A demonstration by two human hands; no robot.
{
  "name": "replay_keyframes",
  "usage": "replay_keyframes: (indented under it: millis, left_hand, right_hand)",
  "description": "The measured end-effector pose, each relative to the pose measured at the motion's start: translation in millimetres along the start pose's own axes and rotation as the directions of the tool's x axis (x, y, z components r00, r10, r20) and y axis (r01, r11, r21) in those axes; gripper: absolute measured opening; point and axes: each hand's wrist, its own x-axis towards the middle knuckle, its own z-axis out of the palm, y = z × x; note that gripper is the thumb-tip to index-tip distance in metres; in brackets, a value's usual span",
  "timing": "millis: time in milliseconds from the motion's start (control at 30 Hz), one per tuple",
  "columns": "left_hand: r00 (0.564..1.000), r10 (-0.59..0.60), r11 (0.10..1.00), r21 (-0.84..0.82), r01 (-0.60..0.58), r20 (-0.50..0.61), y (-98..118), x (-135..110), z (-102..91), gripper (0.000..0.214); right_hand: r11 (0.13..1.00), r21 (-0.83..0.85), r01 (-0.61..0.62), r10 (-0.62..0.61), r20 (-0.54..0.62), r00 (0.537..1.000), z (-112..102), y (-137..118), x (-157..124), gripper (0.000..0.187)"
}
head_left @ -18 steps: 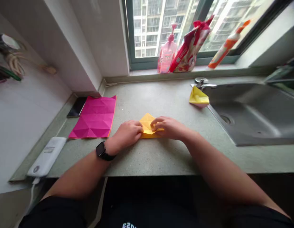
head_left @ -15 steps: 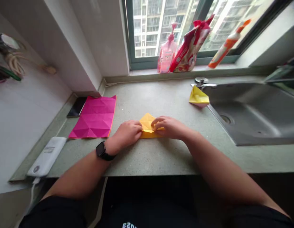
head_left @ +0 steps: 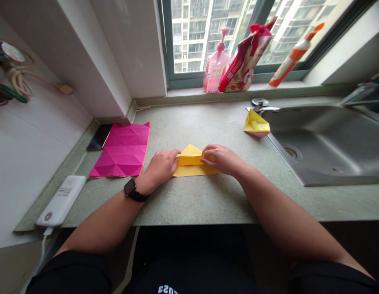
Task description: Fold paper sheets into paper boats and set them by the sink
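Observation:
A sheet of orange-yellow origami paper (head_left: 191,160), partly folded, lies on the counter in front of me. Its far side rises to a triangular point, and a raised flap runs across its middle. My left hand (head_left: 162,164) pinches the left end of that flap between thumb and fingers. At the other end, my right hand (head_left: 219,158) pinches the flap in the same way. The lower edge of the paper rests flat on the counter. Parts of both side edges are hidden under my hands.
Creased magenta paper (head_left: 125,150) lies at left, partly over a dark phone (head_left: 99,137). A white power bank (head_left: 62,201) with a cable sits nearer. To the right are a folded yellow paper piece (head_left: 255,123) and a steel sink (head_left: 336,177). A pink pump bottle (head_left: 215,71) stands on the sill.
Both hands have moved outward to the ends of the flap. The flap is now lifted upright, uncovering the lower strip of the paper.

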Motion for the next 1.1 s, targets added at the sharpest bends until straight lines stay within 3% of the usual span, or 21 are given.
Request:
replay_keyframes:
  millis: [333,567,700,900,1100]
  left_hand:
    - [0.999,-0.013,0.999,0.032,0.014,-0.040,-10.9,4.0,6.5,0.027]
    - [0.986,0.157,0.984,-0.072,-0.161,-0.062,-8.9,5.2,4.9,0.017]
    - [0.977,0.199,0.971,-0.117,-0.207,-0.071,-2.5,9.5,11.0,0.023]
    - [0.992,0.104,0.992,-0.066,-0.109,-0.071,9.0,14.7,15.0,0.029]
    - [0.997,0.025,0.998,-0.050,-0.028,-0.066,6.9,18.3,17.0,0.034]
  right_hand:
    - [0.991,-0.038,-0.125,0.124,-0.026,0.992,5.3,9.2,3.2,0.016]
    - [0.999,-0.017,-0.039,0.038,-0.011,0.999,1.4,9.9,2.6,0.015]
    - [1.000,-0.004,-0.011,0.010,-0.018,1.000,1.1,5.6,2.3,0.014]
    - [1.000,-0.020,-0.001,0.000,-0.007,1.000,0.8,1.4,3.3,0.025]
    - [0.992,-0.086,-0.089,0.086,-0.036,0.996,4.7,3.1,6.6,0.030]
